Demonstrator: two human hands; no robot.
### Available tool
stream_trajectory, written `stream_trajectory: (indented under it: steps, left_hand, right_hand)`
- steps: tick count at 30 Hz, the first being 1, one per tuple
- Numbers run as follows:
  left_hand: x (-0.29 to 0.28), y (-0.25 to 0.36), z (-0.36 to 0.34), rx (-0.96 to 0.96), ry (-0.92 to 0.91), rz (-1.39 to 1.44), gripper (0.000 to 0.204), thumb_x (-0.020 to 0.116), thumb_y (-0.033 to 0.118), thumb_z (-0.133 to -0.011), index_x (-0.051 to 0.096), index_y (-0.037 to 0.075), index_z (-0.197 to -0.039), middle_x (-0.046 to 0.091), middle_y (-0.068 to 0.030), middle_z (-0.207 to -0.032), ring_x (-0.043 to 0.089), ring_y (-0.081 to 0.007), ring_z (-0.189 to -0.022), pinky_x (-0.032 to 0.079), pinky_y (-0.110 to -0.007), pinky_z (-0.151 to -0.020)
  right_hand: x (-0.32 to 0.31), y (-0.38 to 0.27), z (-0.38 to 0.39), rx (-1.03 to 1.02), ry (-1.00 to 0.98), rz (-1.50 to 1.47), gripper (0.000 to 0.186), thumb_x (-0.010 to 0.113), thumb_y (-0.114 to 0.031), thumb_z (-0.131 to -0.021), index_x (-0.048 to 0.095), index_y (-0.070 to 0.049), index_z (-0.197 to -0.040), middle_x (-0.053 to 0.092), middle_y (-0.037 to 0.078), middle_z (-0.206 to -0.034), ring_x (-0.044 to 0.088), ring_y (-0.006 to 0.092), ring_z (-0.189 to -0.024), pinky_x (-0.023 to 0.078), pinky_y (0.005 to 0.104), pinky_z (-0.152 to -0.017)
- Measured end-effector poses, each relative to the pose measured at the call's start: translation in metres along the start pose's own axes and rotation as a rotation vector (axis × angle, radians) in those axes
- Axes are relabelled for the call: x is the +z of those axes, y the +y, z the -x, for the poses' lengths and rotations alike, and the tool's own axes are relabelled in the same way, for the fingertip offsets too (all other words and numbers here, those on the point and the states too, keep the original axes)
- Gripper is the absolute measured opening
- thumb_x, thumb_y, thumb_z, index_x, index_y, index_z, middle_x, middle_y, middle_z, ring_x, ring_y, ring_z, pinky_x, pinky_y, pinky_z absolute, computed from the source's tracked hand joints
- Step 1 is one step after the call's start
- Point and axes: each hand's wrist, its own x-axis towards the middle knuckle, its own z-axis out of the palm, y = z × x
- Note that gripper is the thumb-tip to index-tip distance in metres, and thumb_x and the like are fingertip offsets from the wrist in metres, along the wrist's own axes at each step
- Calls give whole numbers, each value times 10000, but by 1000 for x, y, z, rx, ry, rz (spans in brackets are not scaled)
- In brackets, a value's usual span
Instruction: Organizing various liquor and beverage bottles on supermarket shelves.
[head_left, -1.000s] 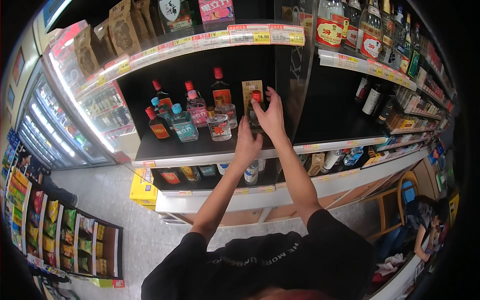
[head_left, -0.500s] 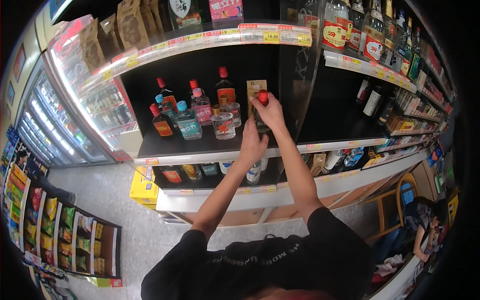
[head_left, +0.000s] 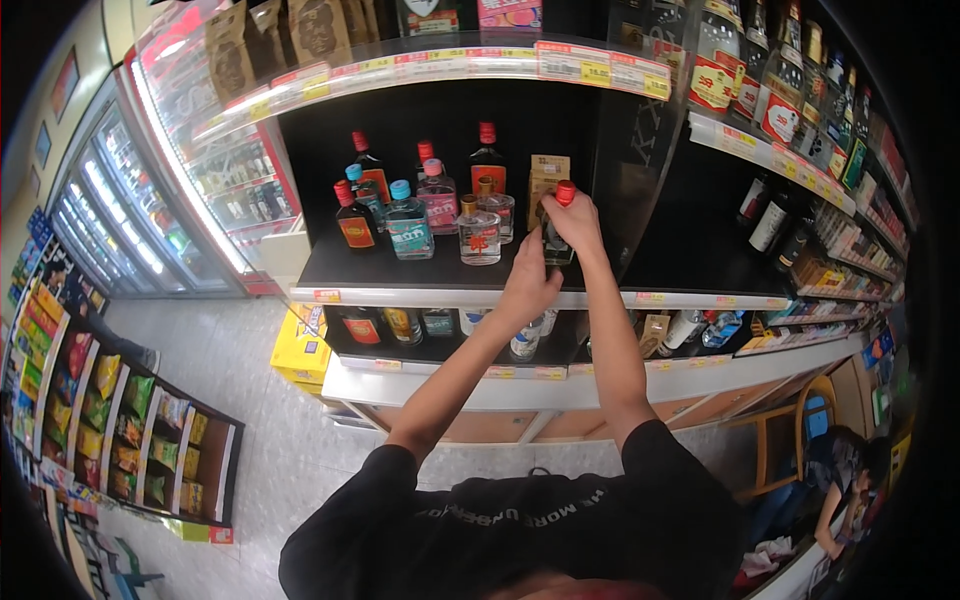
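**Both hands on a red-capped bottle at a shop shelf**

Right hand wrapped around the neck and shoulder of a clear bottle with a red cap, fingers curled tight on it just under the cap. Left hand lower down, at the front edge of the black shelf, fingers bent toward the bottle's base; whether gripping or only touching it, impossible to tell from here. Bottle upright, at the right end of the row, just in front of a tan carton standing at the back.

To the left along the same shelf: a squat clear bottle with a gold cap and red label, a pink-capped bottle, a clear bottle with a teal cap, a dark flask with a red cap and orange label, and a taller dark bottle with a red cap behind.

Below, a lower shelf with more small bottles. Above, brown pouches over a strip of price tags. Far left, a glass-door cooler and a snack rack. Yellow box on the floor beside the shelving.
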Motion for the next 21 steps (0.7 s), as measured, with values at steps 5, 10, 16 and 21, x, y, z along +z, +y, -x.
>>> stream_trajectory:
  steps: [5,10,16,21]
  left_hand:
    - [-7,-3,4,-74,-42,-6,774,657,73,-833,270,-161,-1461,413,-367,-1436,412,-465,-1373,336,-429,-1167]
    - [-15,6,8,-79,-123,-67,764,639,76,-839,268,-172,-1459,486,-392,-1346,503,-487,-1262,418,-452,-1078]
    - [-13,3,12,-30,-68,-35,742,605,42,-849,265,-150,-1480,512,-366,-1327,520,-487,-1233,447,-458,-1038]
    - [-19,23,27,-19,32,65,738,602,-12,-858,279,-46,-1521,406,-291,-1466,480,-407,-1329,457,-408,-1069]
  right_hand:
    - [-1,0,6,-38,-21,-42,365,655,-365,-845,717,-45,-1008,716,234,-947,686,408,-984,539,462,-837]
    - [-6,-21,23,-15,70,-74,362,635,-344,-893,711,1,-970,736,186,-851,711,386,-926,554,449,-815]
    - [2,-27,37,-105,236,-138,311,651,-300,-925,694,8,-913,729,178,-793,728,375,-816,560,416,-703]
    - [-15,-46,59,-214,319,-258,255,648,-209,-951,648,8,-818,715,141,-729,730,274,-713,541,359,-651]
